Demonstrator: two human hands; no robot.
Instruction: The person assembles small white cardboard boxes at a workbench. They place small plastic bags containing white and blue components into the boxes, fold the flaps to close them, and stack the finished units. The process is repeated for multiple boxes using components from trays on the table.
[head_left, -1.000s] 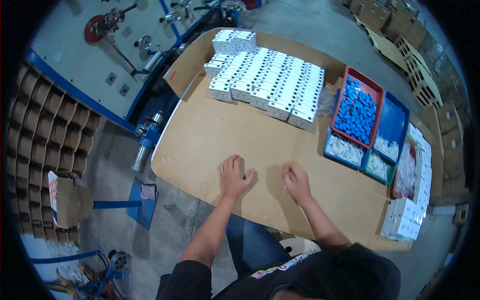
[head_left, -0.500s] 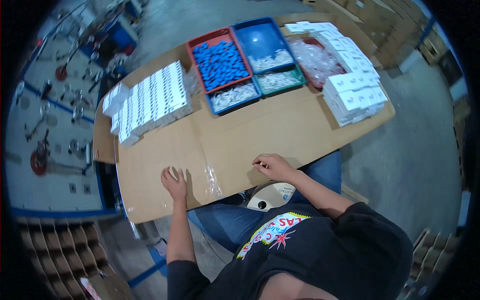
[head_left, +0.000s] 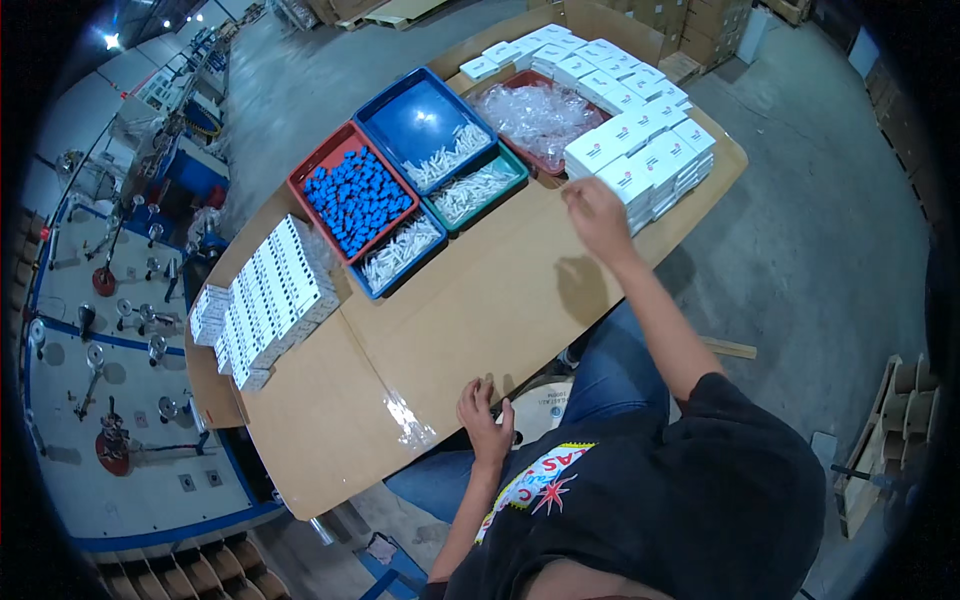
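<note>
My left hand [head_left: 485, 420] is at the near edge of the cardboard-topped table [head_left: 480, 310], open, its fingers apart and nothing in it. Raised over the table, my right hand [head_left: 598, 218] is beside the near left corner of the stacked flat white boxes [head_left: 625, 150]. Its fingers are loosely bent and partly apart, and I see nothing held in them. Whether the fingertips touch the stack cannot be made out.
Blue pieces fill a red tray [head_left: 297, 182]. White slim parts lie in a large blue tray [head_left: 375, 110], a green tray [head_left: 520, 178] and a small blue tray [head_left: 405, 278]. Clear plastic bags [head_left: 535, 115] lie in another red tray. White blocks with dark holes [head_left: 275, 300] stand left.
My right hand has moved forward and right to the white boxes. The left hand has come rightward to the table's near edge. The whole view has turned and shifted.
</note>
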